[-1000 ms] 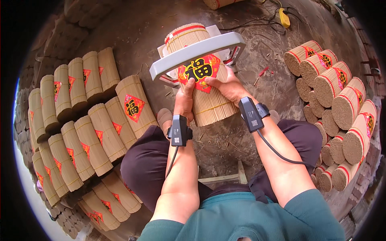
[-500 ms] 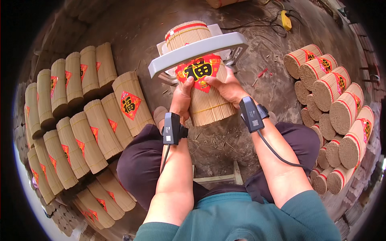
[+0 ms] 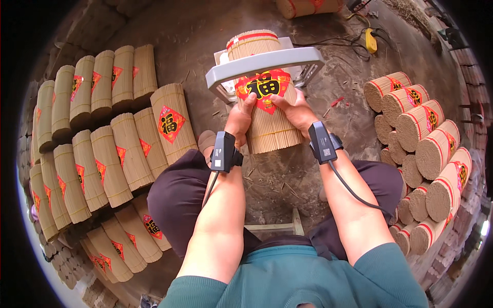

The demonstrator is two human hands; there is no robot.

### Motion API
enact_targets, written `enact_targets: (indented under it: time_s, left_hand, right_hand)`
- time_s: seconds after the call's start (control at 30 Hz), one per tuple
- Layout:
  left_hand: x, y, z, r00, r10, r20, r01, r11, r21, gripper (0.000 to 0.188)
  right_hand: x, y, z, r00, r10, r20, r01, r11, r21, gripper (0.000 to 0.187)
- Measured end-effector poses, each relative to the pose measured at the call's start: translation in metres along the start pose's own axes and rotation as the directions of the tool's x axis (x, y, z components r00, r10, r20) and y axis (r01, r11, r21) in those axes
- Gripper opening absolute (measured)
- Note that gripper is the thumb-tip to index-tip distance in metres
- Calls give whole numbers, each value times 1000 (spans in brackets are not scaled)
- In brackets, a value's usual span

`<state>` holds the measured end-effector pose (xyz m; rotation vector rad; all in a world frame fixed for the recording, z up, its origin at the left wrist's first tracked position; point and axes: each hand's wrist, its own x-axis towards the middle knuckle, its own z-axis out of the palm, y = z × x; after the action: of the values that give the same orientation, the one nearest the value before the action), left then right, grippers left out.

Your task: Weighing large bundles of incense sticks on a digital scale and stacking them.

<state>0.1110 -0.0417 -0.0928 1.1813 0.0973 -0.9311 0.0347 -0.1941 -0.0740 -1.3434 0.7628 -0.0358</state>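
Probably the banding step tbh: left hand (image 3: 239, 120) and right hand (image 3: 298, 112), fingers wrapped round a tan cylindrical stick bundle (image 3: 273, 132) through a grey angular rigid-looking arch (image 3: 264, 62), next needs steadiness.

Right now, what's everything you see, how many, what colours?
held bundle: one, tan and red, middle
arch: one, grey, across held bundle
left bundles: many, tan and red, rows at left
right bundles: many, tan and red, stacked at right
far bundle: one, tan and red, top edge
yellow block: one, yellow, upper right
cables: several, dark, beside yellow block
red scraps: few, red, right of arch
floor: one, brown, underneath
wrist devices: two, black, on forearms
shirt: one, teal, bottom
trousers: one, dark, lower middle
left hand, right hand: two, bare, on held bundle
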Motion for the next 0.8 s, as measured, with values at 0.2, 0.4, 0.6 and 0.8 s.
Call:
enact_targets:
  time_s: [0.2, 0.4, 0.6, 0.8]
  left_hand:
    - [-21, -18, -6, 988, -51, -147, 91, 957, 275, 63]
    - [-40, -31, -3, 971, 177, 162, -216, 940, 266, 64]
    - [-19, -32, -3, 985, 147, 91, -154, 984, 85, 65]
    - [-12, -28, -10, 992, 90, 92, -80, 991, -107, 74]
  right_hand:
    - [-12, 28, -24, 995, -40, 88, 57, 977, -204, 114]
    - [-16, 49, -27, 960, -200, 197, 233, 960, -158, 120]
    - [3, 54, -27, 988, -93, 123, 105, 990, -94, 133]
    - [7, 41, -22, 989, 28, 142, -26, 1000, -13, 140]
